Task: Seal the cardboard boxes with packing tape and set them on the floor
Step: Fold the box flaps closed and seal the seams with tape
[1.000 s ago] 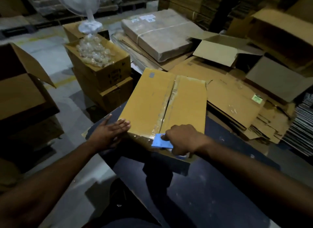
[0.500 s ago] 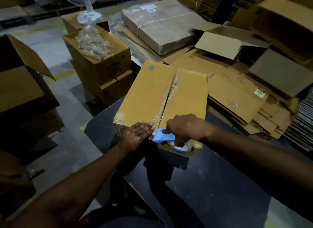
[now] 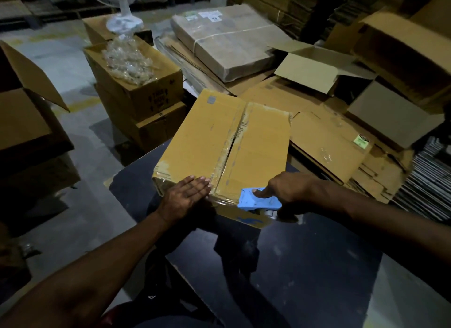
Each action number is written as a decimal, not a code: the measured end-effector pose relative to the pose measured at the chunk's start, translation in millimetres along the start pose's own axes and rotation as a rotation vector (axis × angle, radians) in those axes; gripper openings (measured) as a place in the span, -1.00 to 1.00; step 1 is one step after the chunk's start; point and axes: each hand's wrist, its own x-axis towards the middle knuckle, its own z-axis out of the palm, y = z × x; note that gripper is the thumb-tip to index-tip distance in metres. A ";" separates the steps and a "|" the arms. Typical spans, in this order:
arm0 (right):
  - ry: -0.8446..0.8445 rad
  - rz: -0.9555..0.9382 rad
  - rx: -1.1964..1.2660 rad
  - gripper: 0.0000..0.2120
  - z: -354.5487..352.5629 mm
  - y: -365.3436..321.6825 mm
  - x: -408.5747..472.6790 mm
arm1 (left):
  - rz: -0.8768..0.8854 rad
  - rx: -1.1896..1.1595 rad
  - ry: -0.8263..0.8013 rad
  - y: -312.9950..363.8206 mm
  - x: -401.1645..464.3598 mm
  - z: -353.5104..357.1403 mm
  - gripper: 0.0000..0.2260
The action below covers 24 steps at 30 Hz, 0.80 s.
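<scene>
A closed brown cardboard box lies on the dark table, its two top flaps meeting in a centre seam with old tape along it. My left hand presses flat, fingers straight, on the box's near edge just left of the seam. My right hand grips a blue tape dispenser at the near edge, right of the seam, index finger laid along its top. Shiny tape runs along the near edge between my hands.
Two stacked boxes with a plastic bag on top stand on the floor to the left. Open boxes sit at far left. Flattened cardboard and a wrapped bundle pile behind the table.
My right hand has drawn the dispenser rightward along the box's near edge. My left hand slid right from the corner to beside the seam and lies flat on the tape.
</scene>
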 end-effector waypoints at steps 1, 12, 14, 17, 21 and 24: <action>-0.006 -0.004 0.003 -0.15 0.2 2.0 -0.1 | -0.004 -0.003 -0.004 -0.2 -1.1 0.6 -0.66; 0.002 0.022 -0.004 -0.57 35.4 20.4 -26.9 | 0.000 0.016 -0.061 -2.7 -5.7 5.9 -0.61; 0.029 0.037 0.020 -0.56 41.9 22.6 -28.2 | 0.008 0.025 -0.097 -3.5 -5.2 2.8 -0.60; 0.042 0.046 0.048 -0.59 51.3 22.0 -29.8 | -0.016 0.076 -0.131 1.3 -2.6 -0.2 -0.59; 0.023 0.080 0.075 -0.57 51.7 22.6 -32.3 | -0.044 0.135 -0.146 41.5 18.5 -4.4 -0.43; 0.009 0.121 0.103 -0.47 50.1 20.0 -31.8 | 0.100 0.079 -0.211 81.8 56.6 23.9 -0.50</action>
